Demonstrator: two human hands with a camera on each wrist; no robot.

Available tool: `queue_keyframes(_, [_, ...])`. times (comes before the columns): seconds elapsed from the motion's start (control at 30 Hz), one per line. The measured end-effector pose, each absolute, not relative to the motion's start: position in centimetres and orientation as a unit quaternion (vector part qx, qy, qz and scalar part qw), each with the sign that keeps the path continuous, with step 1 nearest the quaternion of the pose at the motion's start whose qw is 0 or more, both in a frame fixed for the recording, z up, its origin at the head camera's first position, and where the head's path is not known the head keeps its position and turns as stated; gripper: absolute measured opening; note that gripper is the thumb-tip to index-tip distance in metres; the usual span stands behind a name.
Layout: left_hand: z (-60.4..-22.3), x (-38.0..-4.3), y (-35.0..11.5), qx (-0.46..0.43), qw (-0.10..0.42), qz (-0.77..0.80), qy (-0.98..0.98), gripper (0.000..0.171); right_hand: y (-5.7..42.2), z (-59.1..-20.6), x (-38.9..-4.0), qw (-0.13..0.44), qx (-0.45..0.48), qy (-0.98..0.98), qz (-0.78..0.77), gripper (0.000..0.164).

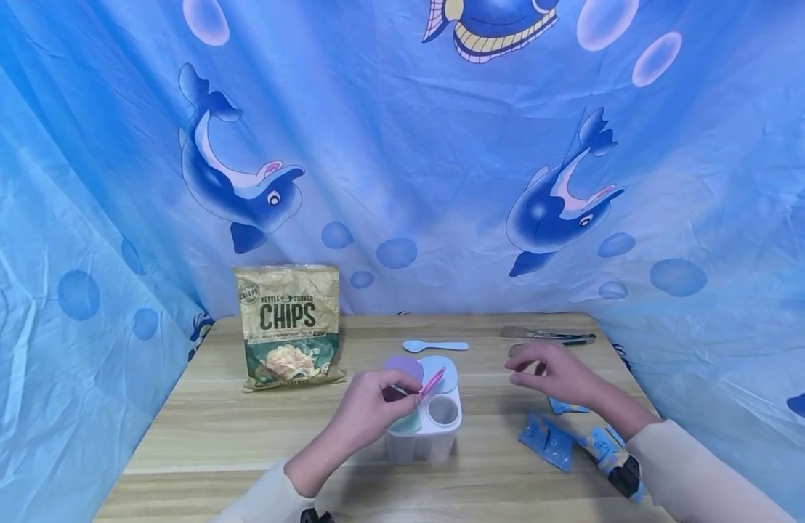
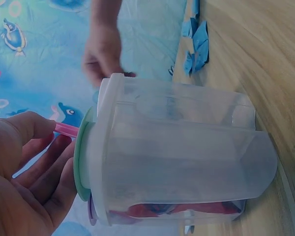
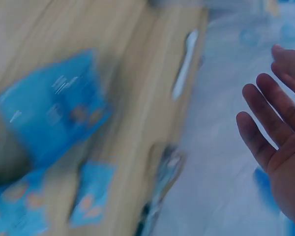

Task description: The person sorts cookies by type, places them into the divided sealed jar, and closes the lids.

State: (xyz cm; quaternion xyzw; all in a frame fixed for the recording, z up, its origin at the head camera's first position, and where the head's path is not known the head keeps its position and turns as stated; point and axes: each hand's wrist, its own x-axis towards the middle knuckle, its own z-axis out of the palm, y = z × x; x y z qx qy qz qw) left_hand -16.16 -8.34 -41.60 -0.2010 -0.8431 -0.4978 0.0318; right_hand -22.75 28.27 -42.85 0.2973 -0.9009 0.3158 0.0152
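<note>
My left hand [image 1: 370, 403] pinches a thin pink lid [image 1: 432, 381], seen nearly edge-on, between thumb and fingers. It is above a white container [image 1: 418, 447] with clear compartments. A purple lid [image 1: 402, 365], a light blue lid [image 1: 434, 365] and a green lid [image 2: 80, 157] sit on the container; its front right round opening [image 1: 443, 411] is uncovered. Something red [image 2: 191, 209] shows inside one compartment in the left wrist view. My right hand [image 1: 559, 370] hovers over the table's right side, fingers loosely bent and holding nothing, near the blue packets [image 1: 548, 440].
A chips bag [image 1: 291, 327] stands at the back left. Behind the container lies a light blue spoon [image 1: 435, 346]. Tongs [image 1: 546, 334] lie at the back right. A blue curtain [image 1: 402, 167] with dolphins hangs around the wooden table [image 1: 245, 436].
</note>
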Motion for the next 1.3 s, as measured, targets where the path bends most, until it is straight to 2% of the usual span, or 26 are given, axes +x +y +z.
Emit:
queue_keyframes(0.23, [-41.5, -16.2, -8.4, -0.206, 0.035, -0.496, -0.843, 0.01, 33.7, -46.1, -23.3, -0.009, 0.232, -0.934, 0.271, 0.02])
queue_keyframes(0.43, [-41.4, -16.1, -8.4, -0.198, 0.039, -0.495, -0.845, 0.009, 37.1, -48.1, -23.6, -0.026, 0.185, -0.953, 0.238, 0.039])
queue_keyframes(0.6, [-41.3, -16.2, -8.3, -0.197, 0.045, -0.49, -0.848, 0.009, 39.0, -49.5, -23.8, -0.064, 0.121, -0.962, 0.236, 0.042])
queue_keyframes(0.8, [-41.4, -16.1, -8.3, -0.197, 0.047, -0.486, -0.85, 0.008, 39.9, -51.0, -24.1, -0.104, 0.076, -0.963, 0.236, 0.04])
queue_keyframes(1.03, [-41.5, -16.2, -8.4, -0.194, 0.046, -0.482, -0.853, 0.008, 39.9, -51.9, -24.4, -0.092, 0.088, -0.969, 0.214, 0.036])
queue_keyframes(1.3, [-41.5, -16.1, -8.4, -0.194, 0.043, -0.486, -0.851, 0.009, 39.8, -52.0, -24.8, -0.104, 0.07, -0.968, 0.215, 0.032])
